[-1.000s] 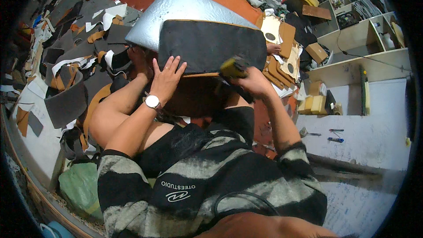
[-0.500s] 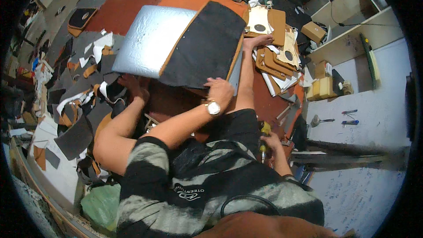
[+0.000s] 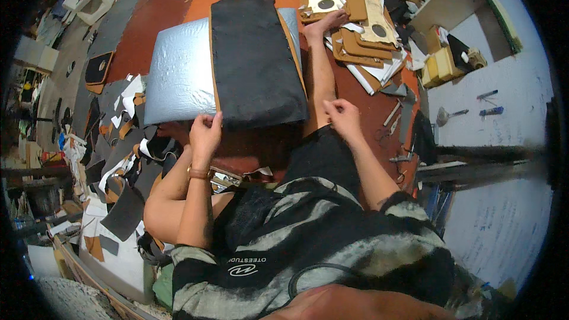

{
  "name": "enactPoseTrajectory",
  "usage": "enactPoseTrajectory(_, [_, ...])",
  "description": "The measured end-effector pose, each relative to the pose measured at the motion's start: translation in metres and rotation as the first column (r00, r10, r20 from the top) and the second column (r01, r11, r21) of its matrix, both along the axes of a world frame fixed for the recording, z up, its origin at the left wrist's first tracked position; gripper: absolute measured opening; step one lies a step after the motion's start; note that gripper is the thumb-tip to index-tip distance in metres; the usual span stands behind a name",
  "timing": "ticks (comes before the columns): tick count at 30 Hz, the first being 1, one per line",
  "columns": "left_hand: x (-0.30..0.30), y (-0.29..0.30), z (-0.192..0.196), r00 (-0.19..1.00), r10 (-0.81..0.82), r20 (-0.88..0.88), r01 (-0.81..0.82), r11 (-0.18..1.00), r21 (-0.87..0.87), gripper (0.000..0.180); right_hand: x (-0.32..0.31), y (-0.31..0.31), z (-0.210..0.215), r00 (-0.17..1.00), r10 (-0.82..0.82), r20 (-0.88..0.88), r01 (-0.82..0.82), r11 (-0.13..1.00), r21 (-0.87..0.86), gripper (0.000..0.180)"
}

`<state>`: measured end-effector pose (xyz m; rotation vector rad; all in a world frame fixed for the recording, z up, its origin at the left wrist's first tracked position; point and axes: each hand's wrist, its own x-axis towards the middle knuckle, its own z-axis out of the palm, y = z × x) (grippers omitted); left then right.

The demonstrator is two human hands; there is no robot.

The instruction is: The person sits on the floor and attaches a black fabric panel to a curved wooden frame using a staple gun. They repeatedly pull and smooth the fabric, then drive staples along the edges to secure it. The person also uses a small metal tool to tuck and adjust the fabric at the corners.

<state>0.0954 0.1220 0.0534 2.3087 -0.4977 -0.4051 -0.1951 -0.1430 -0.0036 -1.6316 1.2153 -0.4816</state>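
Note:
A black fabric panel (image 3: 255,59) lies on a brown board, which rests on a silver padded sheet (image 3: 178,77) on the reddish-brown floor. My left hand (image 3: 205,133), with a band on its wrist, pinches the near left corner of the black panel. My right hand (image 3: 344,116) hovers over my bare right leg (image 3: 317,65) just right of the panel, fingers curled together, with nothing visible in them. That leg stretches away along the panel's right edge, the foot touching a stack of brown cut boards (image 3: 361,35).
Dark and tan offcuts (image 3: 118,142) litter the floor at the left. Hand tools (image 3: 397,136) lie on the floor by my right knee. Yellow boxes (image 3: 441,65) and a white bench (image 3: 510,95) stand at the right.
My left hand has slid from the panel's near right edge to its near left corner. My right hand has risen from beside my hip, where it held a tool, to above my leg.

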Motion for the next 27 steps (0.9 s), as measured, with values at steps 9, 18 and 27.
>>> enactPoseTrajectory(9, [-0.012,0.015,-0.035,0.781,0.076,-0.619,-0.283,0.928,-0.243,0.034,0.051,0.055,0.021,0.995,0.074,-0.060,-0.072,0.997,0.022,0.048])
enactPoseTrajectory(18, [-0.008,0.026,-0.013,0.650,-0.030,-0.760,-0.305,0.905,-0.296,0.031,0.053,0.057,0.053,1.000,-0.007,-0.026,0.018,0.906,0.422,0.042])
enactPoseTrajectory(27, [-0.004,0.027,-0.011,0.703,-0.061,-0.708,-0.221,0.928,-0.299,0.039,0.042,0.034,0.044,0.993,0.114,0.015,-0.109,0.898,0.425,0.037])
